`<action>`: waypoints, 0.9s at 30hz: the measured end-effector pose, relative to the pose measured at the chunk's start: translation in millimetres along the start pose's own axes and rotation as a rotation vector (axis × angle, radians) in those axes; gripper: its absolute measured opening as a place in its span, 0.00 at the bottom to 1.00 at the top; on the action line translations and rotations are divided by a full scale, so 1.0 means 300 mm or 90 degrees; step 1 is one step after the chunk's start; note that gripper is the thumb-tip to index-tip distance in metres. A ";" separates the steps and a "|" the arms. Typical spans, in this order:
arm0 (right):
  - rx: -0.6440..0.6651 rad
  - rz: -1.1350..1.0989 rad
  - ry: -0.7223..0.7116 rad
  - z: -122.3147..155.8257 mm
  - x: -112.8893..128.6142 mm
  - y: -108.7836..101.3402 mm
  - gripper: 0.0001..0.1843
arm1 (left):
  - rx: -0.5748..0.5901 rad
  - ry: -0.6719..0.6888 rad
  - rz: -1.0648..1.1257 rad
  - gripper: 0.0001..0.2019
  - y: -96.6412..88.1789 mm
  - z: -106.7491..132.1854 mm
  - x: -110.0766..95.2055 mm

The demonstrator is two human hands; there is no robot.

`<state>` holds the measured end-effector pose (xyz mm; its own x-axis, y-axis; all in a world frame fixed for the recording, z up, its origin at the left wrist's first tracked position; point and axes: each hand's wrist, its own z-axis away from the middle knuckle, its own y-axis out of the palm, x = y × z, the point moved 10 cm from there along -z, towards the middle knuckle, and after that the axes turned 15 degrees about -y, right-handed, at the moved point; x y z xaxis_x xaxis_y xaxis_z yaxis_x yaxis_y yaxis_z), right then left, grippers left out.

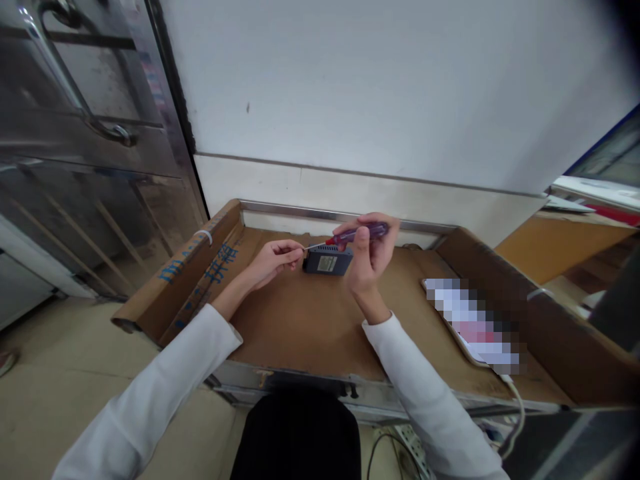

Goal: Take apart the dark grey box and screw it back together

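My right hand (373, 257) is wrapped round the purple and red handle of a screwdriver (357, 233), whose thin metal shaft points left. At the tip of that shaft, my left hand (280, 260) has its thumb and fingers pinched together. Whether the left fingers hold the tip itself or some small part there is too small to tell. Just behind and below the screwdriver, a dark box-shaped device (327, 262) with vent slots and a pale label stands on the cardboard-covered surface, partly hidden by my right hand.
Brown cardboard (300, 327) lines the cart top, with raised sides at left and right. A phone-like device (463, 327), blurred out, lies at the right with a white cable (520, 413) hanging down. A white wall (350, 87) rises behind; a metal door (100, 133) stands left.
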<state>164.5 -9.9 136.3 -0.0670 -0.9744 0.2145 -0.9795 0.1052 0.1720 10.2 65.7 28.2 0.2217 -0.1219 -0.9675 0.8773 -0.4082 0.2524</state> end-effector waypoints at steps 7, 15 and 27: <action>0.006 -0.028 -0.006 0.001 0.004 0.007 0.06 | -0.002 0.009 -0.022 0.14 -0.005 -0.001 -0.005; 0.086 0.001 -0.041 0.009 0.004 0.024 0.08 | -0.037 0.008 -0.054 0.16 -0.009 -0.004 -0.001; -0.032 0.143 -0.031 -0.055 -0.068 -0.137 0.12 | -0.182 0.183 -0.323 0.26 -0.021 0.000 -0.044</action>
<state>209.2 8.8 140.8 -0.2920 -0.9338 0.2070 -0.9284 0.3287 0.1732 1.7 70.0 39.4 -0.1803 0.2856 -0.9413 0.9729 -0.0893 -0.2134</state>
